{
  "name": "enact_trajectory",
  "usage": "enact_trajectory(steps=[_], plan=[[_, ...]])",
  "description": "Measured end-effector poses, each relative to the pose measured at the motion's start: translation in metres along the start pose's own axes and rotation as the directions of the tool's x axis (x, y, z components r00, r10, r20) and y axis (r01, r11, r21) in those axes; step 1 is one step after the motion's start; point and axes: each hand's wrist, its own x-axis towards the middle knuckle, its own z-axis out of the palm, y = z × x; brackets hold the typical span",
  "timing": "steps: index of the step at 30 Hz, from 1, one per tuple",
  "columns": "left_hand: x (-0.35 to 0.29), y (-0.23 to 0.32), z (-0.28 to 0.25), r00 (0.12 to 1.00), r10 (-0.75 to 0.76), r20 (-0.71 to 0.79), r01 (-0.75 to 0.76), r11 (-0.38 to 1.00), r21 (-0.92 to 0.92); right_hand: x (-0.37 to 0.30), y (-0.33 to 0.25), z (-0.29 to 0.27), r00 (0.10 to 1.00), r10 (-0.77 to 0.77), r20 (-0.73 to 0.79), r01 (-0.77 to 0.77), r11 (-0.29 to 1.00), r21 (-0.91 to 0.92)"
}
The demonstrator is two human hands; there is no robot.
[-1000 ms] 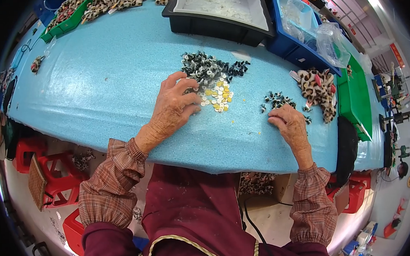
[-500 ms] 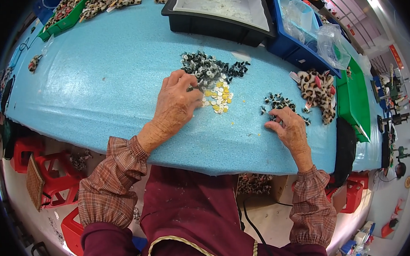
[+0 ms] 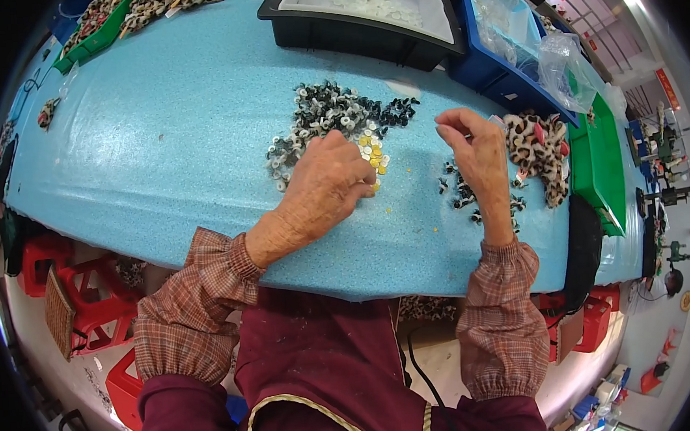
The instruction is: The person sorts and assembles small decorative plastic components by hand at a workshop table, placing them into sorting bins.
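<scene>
On blue worktop (image 3: 159, 140), left hand (image 3: 329, 186) curls over yellow discs (image 3: 373, 152), sorting them; right hand (image 3: 480, 156) lifted, fingertips pinched, contents indiscernible.

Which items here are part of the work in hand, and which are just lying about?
In use: left hand on yellow pieces; black-and-white pieces; right hand above small pile.
Lying about: black tray, blue bin, leopard fabric, green tray, red stools.

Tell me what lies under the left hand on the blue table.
The left hand rests on small yellow discs beside black-and-white pieces. Whatever lies beneath the palm is covered.
</scene>
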Motion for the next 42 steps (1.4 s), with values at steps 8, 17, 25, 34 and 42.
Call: enact_trajectory(steps=[8,17,25,34,42], plan=[[-0.001,-0.010,0.010,0.999,0.006,0.049,-0.003,0.999,-0.044,0.027,0.020,0.023,0.989,0.129,-0.069,-0.126,0.991,0.050],[0.002,-0.013,0.007,0.996,-0.024,0.081,0.033,0.994,-0.103,0.028,0.036,0.052,0.996,0.065,-0.052,-0.067,0.997,-0.030],[0.012,-0.020,-0.003,0.926,-0.339,0.164,0.331,0.522,-0.786,0.030,0.035,0.046,0.998,0.067,0.006,-0.067,0.995,0.073],[0.010,-0.023,-0.007,0.862,-0.488,0.135,0.336,0.352,-0.873,0.008,-0.014,0.049,0.928,0.062,0.367,-0.354,0.456,0.817],[0.011,-0.023,-0.008,0.840,-0.527,0.130,0.361,0.363,-0.859,0.002,-0.032,0.055,0.933,0.047,0.356,-0.321,0.555,0.767]])
